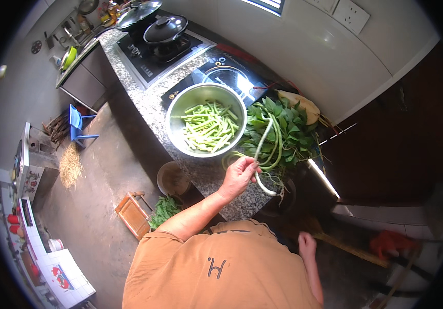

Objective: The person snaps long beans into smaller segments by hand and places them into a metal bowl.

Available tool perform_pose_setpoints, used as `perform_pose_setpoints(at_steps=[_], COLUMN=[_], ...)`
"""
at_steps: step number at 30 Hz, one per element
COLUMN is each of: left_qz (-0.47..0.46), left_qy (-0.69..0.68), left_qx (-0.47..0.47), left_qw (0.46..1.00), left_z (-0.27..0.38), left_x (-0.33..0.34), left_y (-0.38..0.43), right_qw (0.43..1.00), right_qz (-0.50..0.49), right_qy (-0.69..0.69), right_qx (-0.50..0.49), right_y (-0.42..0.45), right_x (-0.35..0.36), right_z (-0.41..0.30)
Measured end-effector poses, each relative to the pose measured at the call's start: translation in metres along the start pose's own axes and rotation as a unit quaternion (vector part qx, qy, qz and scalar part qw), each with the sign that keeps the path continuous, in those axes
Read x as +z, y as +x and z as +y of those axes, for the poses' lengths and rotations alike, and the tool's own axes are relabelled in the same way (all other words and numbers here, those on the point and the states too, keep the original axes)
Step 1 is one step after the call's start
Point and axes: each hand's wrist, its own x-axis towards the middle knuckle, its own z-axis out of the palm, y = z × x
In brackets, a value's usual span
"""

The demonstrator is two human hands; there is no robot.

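Observation:
My left hand (240,175) pinches a long pale-green yardlong bean (264,141) over the granite counter. The bean loops up above my fingers, and a pale end hangs below them. Just beyond the hand stands a stainless steel bowl (172,131) with many cut bean pieces (209,129) inside. To the bowl's right lies a heap of leafy greens (294,127), partly behind the held bean. More whole beans (231,157) curve beside the bowl's lower right rim. My right hand (307,244) hangs low at my right side, its fingers curled in, with nothing visible in it.
An induction cooktop (225,73) lies behind the bowl. Farther left, a lidded wok (166,30) sits on a gas hob (144,69). Below the counter's left edge are a bucket (174,178), a wooden stool (133,216) and more greens (165,211). A blue chair (76,121) stands farther off.

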Motion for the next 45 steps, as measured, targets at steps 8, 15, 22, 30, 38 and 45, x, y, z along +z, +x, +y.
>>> perform_pose_setpoints(at_steps=[8, 15, 22, 30, 38, 45], left_qz=[-0.143, -0.13, -0.043, 0.035, -0.002, -0.024], left_qy=[-0.161, -0.21, -0.158, -0.036, 0.073, 0.022], left_qx=[-0.194, -0.214, -0.247, -0.187, -0.158, -0.184], left_qw=[0.957, 0.945, 0.955, 0.981, 0.985, 0.982], left_z=[0.037, 0.066, 0.062, 0.069, 0.073, 0.093], left_x=[-0.001, 0.005, 0.009, 0.001, 0.012, 0.023], left_y=[-0.021, -0.028, -0.043, -0.043, -0.029, -0.031], right_qw=[0.881, 0.886, 0.871, 0.834, 0.85, 0.867], right_qz=[-0.296, -0.249, -0.182, -0.19, -0.247, -0.391], right_qy=[0.369, 0.348, 0.225, 0.163, 0.191, 0.248], right_qx=[-0.029, -0.18, -0.397, -0.491, -0.424, -0.185], right_y=[0.158, 0.188, 0.218, 0.243, 0.253, 0.268], right_x=[0.039, 0.035, 0.01, 0.002, 0.004, 0.001], right_z=[-0.282, -0.311, -0.321, -0.329, -0.333, -0.333])
